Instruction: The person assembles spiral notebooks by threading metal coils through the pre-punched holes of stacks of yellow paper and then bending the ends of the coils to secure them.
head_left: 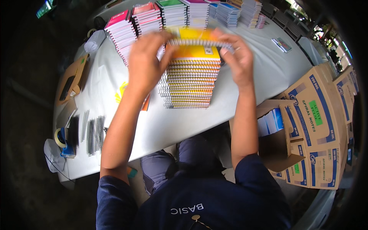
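Observation:
Between my two hands is a yellow spiral notebook (195,35), blurred by motion, its coil edge toward me. My left hand (147,57) grips the left end of that edge with thumb and fingers. At the other end, my right hand (238,57) pinches the corner near the coil. Directly beneath stands a tall stack of yellow spiral notebooks (191,78), coil edges facing me. Whether the held notebook touches the stack cannot be made out. Loose coil ends (165,94) jut from the stack's left side.
Stacks of pink (122,36), red, green and blue notebooks line the table's far side. Loose black coils (94,134) and a tape dispenser (65,142) lie at left. Cardboard boxes (316,111) stand at right, beside an open box (278,153) holding blue notebooks (271,122).

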Available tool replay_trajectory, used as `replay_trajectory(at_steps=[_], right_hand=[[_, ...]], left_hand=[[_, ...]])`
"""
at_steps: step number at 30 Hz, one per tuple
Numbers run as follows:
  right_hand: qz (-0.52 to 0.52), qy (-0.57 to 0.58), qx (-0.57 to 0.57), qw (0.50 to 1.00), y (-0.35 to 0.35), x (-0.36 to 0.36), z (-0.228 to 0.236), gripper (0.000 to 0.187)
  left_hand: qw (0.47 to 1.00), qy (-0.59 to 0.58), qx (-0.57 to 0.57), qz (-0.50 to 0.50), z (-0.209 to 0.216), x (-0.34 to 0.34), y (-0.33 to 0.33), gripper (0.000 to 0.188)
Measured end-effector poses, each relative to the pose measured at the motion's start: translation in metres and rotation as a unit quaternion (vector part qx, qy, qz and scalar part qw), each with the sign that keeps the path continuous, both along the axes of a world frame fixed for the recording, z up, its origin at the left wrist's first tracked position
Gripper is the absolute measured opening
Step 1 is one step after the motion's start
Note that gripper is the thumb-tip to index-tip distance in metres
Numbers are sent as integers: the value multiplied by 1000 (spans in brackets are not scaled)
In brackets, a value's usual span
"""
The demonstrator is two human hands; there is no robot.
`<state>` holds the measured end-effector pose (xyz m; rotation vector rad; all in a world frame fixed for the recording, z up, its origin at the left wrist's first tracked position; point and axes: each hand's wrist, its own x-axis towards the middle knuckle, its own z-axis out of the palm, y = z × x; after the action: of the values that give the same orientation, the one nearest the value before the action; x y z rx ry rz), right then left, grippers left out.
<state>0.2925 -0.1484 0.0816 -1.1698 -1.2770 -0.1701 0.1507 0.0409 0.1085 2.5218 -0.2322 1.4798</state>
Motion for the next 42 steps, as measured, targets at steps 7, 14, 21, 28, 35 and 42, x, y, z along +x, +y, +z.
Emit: replay_trajectory(at_steps=[7, 14, 21, 28, 35, 42], right_hand=[[-142, 137, 42, 979, 31, -28, -47, 45], [-292, 93, 59, 950, 45, -43, -58, 38], [-289, 3, 122, 949, 18, -67, -69, 43], [91, 438, -125, 885, 26, -161, -128, 49], [172, 485, -85, 853, 72, -210, -147, 33], [186, 345, -186, 901, 66, -155, -164, 17]], left_hand=[[908, -50, -416, -14, -60, 21, -12, 22], [862, -92, -491, 84, -51, 32, -20, 27], [938, 165, -291, 88, -71, -40, 55, 40], [938, 253, -30, 237, -165, -132, 50, 36], [954, 231, -119, 149, -140, -151, -53, 40], [812, 70, -570, 103, -160, -180, -6, 57]])
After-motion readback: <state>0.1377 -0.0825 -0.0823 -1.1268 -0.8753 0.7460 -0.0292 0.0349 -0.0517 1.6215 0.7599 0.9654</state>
